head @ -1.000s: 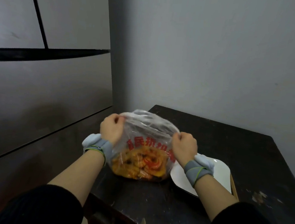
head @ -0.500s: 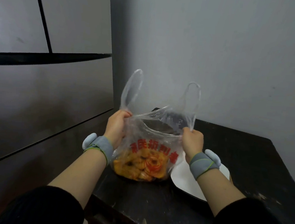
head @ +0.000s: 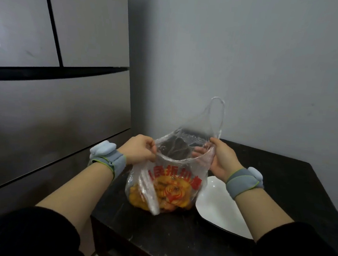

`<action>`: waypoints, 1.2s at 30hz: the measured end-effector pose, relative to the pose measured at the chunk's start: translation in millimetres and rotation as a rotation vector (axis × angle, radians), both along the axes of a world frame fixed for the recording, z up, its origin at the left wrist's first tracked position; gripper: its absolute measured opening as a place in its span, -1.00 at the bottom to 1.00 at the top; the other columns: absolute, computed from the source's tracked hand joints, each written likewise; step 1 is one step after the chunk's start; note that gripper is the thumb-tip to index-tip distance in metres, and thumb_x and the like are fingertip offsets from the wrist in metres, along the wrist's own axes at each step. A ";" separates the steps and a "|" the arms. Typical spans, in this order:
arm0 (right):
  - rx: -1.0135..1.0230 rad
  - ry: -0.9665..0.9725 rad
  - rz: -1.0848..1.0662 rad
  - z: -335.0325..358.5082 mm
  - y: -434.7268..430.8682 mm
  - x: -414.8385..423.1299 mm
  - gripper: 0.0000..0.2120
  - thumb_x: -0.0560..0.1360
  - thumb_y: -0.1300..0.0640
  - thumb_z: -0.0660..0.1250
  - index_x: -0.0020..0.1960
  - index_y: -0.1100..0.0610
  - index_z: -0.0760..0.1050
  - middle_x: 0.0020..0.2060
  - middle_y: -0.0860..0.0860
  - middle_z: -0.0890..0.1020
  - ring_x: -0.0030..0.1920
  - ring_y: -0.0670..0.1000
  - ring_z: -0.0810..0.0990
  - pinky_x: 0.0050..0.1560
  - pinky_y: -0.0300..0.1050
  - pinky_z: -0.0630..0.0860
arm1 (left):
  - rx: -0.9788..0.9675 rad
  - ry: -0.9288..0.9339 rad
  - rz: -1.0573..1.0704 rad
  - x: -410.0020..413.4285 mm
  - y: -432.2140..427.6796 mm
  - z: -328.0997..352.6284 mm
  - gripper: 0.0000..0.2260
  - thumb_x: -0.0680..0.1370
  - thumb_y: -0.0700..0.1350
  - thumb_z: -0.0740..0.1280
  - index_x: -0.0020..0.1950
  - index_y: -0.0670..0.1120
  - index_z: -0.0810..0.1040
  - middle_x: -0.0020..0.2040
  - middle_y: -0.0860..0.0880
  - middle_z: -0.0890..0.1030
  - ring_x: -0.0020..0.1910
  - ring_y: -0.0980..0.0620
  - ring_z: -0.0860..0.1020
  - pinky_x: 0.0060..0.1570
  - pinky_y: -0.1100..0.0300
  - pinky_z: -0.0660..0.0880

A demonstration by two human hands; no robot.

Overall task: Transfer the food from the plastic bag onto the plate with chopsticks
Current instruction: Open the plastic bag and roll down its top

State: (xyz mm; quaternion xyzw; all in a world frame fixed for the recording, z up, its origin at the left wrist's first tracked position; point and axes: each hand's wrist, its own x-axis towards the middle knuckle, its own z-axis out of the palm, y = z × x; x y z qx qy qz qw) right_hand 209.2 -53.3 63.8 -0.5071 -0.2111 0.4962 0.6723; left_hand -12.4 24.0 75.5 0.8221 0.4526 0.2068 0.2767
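Left hand [head: 140, 150] pinches left rim of bag [head: 166, 180]. Bag stands on counter [head: 175, 239] between hands, mouth held wide. Food [head: 168, 196] heaped at bottom, below both hands. Right hand [head: 222, 160] grips right rim, fingers inside mouth. Plate [head: 214, 208] under right wrist, just beside bag, bare. Judgement: bag opening about done; no chopsticks in view; all of transfer left.

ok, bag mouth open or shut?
Open: the left hand and right hand pinch the plastic bag at its rim, spread wide; food sits at the bottom.
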 end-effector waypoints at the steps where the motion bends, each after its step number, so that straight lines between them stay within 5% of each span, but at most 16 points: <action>1: 0.013 0.078 -0.014 -0.4 2.1 -0.8 -0.72 0.63 0.13 0.12 -0.20 0.23 0.38 -0.32 0.24 0.52 -0.30 0.19 0.56 -0.28 0.05 0.65 | 0.050 0.025 -0.021 2.5 -0.8 2.0 -0.81 0.38 -0.25 0.42 -0.26 0.05 0.58 -0.29 0.11 0.57 -0.25 0.12 0.51 -0.18 0.27 0.46; 5: 0.046 0.241 -0.066 -7.2 6.9 1.8 -0.66 0.64 0.19 0.05 -0.30 0.19 0.30 -0.55 0.13 0.43 -0.48 0.13 0.48 -0.37 -0.03 0.54 | 0.065 -0.029 -0.022 14.8 -7.1 5.0 -0.68 0.48 -0.32 0.23 -0.09 0.05 0.66 -0.07 0.06 0.64 -0.07 0.13 0.56 -0.04 0.30 0.44; 8: 0.016 0.200 -0.060 -12.3 9.4 6.0 -0.71 0.63 0.20 0.07 -0.26 0.19 0.35 -0.55 0.06 0.40 -0.62 0.01 0.42 -0.46 -0.14 0.44 | 0.020 -0.033 0.042 23.1 -6.2 6.9 -0.80 0.50 -0.07 0.27 -0.11 -0.03 0.69 -0.09 -0.02 0.66 -0.14 0.04 0.58 -0.17 0.18 0.51; 11: -0.034 0.132 -0.012 -15.3 14.3 7.8 -0.71 0.61 0.16 0.09 -0.27 0.15 0.39 -0.60 -0.01 0.40 -0.66 -0.07 0.29 -0.63 -0.30 0.29 | 0.125 -0.038 0.064 32.6 -4.2 7.1 -0.77 0.48 0.02 0.28 -0.07 -0.03 0.69 -0.03 -0.05 0.68 -0.02 -0.05 0.61 -0.01 0.08 0.52; 14: -0.080 0.074 0.047 -17.5 20.5 8.9 -0.68 0.57 0.09 0.10 -0.32 0.12 0.41 -0.57 -0.01 0.47 -0.57 -0.05 0.32 -0.51 -0.24 0.31 | 0.322 0.006 -0.098 42.4 -4.1 2.6 -0.76 0.44 -0.16 0.32 0.06 0.04 0.62 0.01 0.03 0.66 0.01 0.02 0.59 0.08 0.11 0.51; 17: -0.131 0.037 0.078 -18.2 27.8 11.7 -0.78 0.51 0.10 0.13 -0.19 0.14 0.51 -0.35 0.09 0.60 -0.36 0.06 0.51 -0.18 -0.08 0.49 | 0.395 0.047 -0.165 47.4 0.0 -5.4 -0.77 0.42 -0.22 0.32 0.03 0.01 0.52 -0.25 0.05 0.59 -0.22 -0.01 0.54 -0.10 0.04 0.52; 19: -0.188 -0.089 0.053 -19.5 30.3 14.8 -0.83 0.53 0.22 0.12 -0.10 0.16 0.49 -0.35 0.10 0.52 -0.36 0.06 0.48 -0.28 -0.12 0.48 | 0.433 0.035 -0.183 49.0 3.7 -10.7 -0.80 0.45 -0.22 0.32 0.04 -0.01 0.50 -0.34 0.10 0.50 -0.30 -0.01 0.48 -0.17 0.10 0.47; 21: -0.206 -0.388 -0.001 -22.5 31.9 22.6 -0.66 0.50 0.33 0.08 0.21 0.16 0.44 -0.24 0.11 0.50 -0.35 0.09 0.52 -0.43 -0.16 0.47 | 0.421 -0.012 -0.188 51.1 8.7 -14.8 -0.79 0.51 -0.16 0.32 0.12 0.03 0.54 -0.20 0.11 0.61 -0.20 0.02 0.56 -0.07 0.13 0.49; 23: -0.167 -0.760 -0.002 -25.7 31.9 28.0 -0.39 0.50 0.35 0.10 0.48 -0.06 0.27 0.07 0.03 0.51 -0.05 0.16 0.61 -0.14 -0.06 0.56 | 0.399 -0.027 -0.181 51.7 14.7 -16.5 -0.76 0.55 -0.10 0.29 0.19 0.09 0.58 -0.02 0.07 0.68 -0.05 0.04 0.62 0.03 0.13 0.52; 26: -0.103 -0.926 0.109 -18.9 27.2 19.7 -0.65 0.56 0.17 0.19 0.30 0.01 0.53 0.19 -0.04 0.58 0.11 -0.02 0.54 0.22 -0.11 0.43 | 0.386 0.040 -0.097 52.2 20.8 -12.7 -0.78 0.58 0.04 0.26 -0.08 0.00 0.67 -0.27 -0.03 0.65 -0.25 -0.05 0.59 -0.13 0.05 0.54; 28: -0.151 -0.819 0.254 -13.4 23.6 13.8 -0.68 0.53 -0.05 0.26 0.07 0.12 0.66 0.06 0.03 0.68 0.00 -0.01 0.59 0.21 -0.05 0.46 | 0.316 0.015 -0.005 53.0 23.2 -8.9 -0.60 0.57 0.10 0.26 -0.39 -0.09 0.54 -0.46 -0.08 0.49 -0.41 -0.09 0.45 -0.28 0.06 0.47; 30: -0.188 -0.866 0.379 -12.5 22.9 12.1 -0.55 0.43 -0.18 0.38 -0.06 0.22 0.68 -0.13 0.10 0.70 -0.15 0.03 0.61 0.07 -0.01 0.54 | 0.234 -0.010 0.077 54.1 24.8 -7.3 -0.53 0.55 0.13 0.27 -0.47 -0.13 0.49 -0.51 -0.08 0.43 -0.44 -0.10 0.42 -0.33 0.10 0.41; 33: -0.212 -1.020 0.367 -21.7 30.2 13.2 -0.56 0.43 -0.03 0.43 -0.06 0.40 0.61 -0.27 0.27 0.58 -0.26 0.08 0.47 -0.11 0.06 0.53 | 0.177 -0.020 0.116 52.6 27.7 -7.5 -0.54 0.51 0.19 0.30 -0.41 -0.13 0.63 -0.48 -0.10 0.52 -0.38 -0.09 0.55 -0.26 0.07 0.49; 36: -0.158 -0.797 0.205 -26.7 37.0 10.4 -0.74 0.48 0.12 0.35 -0.19 0.33 0.65 -0.30 0.22 0.52 -0.27 0.11 0.42 -0.20 0.00 0.39 | 0.139 0.009 0.076 42.4 29.6 -8.0 -0.69 0.44 0.13 0.42 -0.38 -0.06 0.61 -0.46 0.02 0.52 -0.43 0.10 0.48 -0.40 0.20 0.40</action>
